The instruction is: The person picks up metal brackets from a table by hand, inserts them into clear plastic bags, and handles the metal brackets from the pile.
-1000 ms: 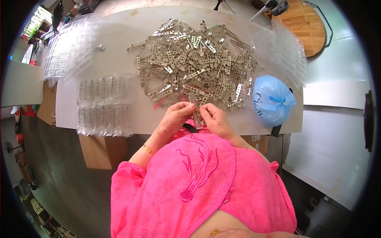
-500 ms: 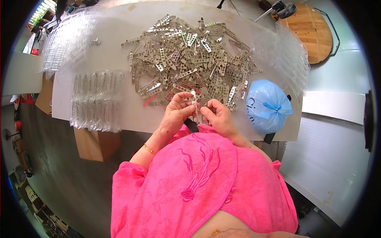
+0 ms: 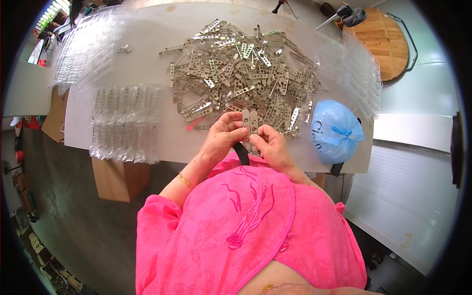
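Two flat metal strips with round holes (image 3: 250, 120) stand side by side between my hands, at the near edge of the table. My left hand (image 3: 224, 136) pinches the left strip between thumb and fingers. The right strip is pinched by my right hand (image 3: 271, 147). Just beyond my hands lies a large heap of similar metal strips (image 3: 246, 73). A red piece (image 3: 196, 123) shows at the heap's near left side.
Clear plastic packs of strips (image 3: 125, 123) lie at the left of the table (image 3: 182, 150). Clear plastic sheets (image 3: 88, 46) are at the far left, others (image 3: 356, 64) at the right. A tied blue bag (image 3: 337, 132) sits near the right edge.
The two strips, held somewhat apart half a second ago, now stand edge to edge. My right hand has come a little closer to my left. The camera view has shifted slightly.
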### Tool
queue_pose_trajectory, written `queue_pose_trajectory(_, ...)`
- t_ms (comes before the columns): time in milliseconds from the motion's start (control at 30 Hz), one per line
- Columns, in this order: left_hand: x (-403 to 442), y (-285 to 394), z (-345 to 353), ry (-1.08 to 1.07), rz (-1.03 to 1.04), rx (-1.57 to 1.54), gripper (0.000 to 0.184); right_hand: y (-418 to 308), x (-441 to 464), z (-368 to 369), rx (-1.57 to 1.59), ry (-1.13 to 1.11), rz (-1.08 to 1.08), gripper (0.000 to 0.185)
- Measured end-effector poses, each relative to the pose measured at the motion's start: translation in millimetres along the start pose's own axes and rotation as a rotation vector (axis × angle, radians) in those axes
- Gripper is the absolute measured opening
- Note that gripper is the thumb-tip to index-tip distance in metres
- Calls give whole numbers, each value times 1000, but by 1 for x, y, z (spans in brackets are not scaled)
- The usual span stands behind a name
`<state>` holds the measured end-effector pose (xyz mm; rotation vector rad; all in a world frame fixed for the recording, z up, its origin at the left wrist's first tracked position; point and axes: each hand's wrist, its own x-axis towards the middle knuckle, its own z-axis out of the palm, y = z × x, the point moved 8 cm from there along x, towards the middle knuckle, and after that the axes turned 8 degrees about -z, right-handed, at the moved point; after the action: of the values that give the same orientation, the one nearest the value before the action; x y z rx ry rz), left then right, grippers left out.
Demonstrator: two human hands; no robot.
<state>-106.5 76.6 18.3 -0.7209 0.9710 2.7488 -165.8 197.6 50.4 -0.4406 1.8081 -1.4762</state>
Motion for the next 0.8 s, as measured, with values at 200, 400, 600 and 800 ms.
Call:
queue_pose_trajectory(200, -12, 12, -24, -33, -12, 13, 48, -5, 2, 29, 23, 44, -18, 14)
queue_pose_trajectory(400, -23, 16, -45, -54, -35, 64, 49, -4, 0, 54, -38, 77, -42, 15)
queue_pose_trajectory(600, -27, 24, -53, -52, -52, 99, 47, -2, 2, 66, -12, 103, -56, 14)
queue_pose_trajectory(800, -19, 30, -50, -83, -76, 90, 47, -3, 6, 64, 27, 122, -62, 13)
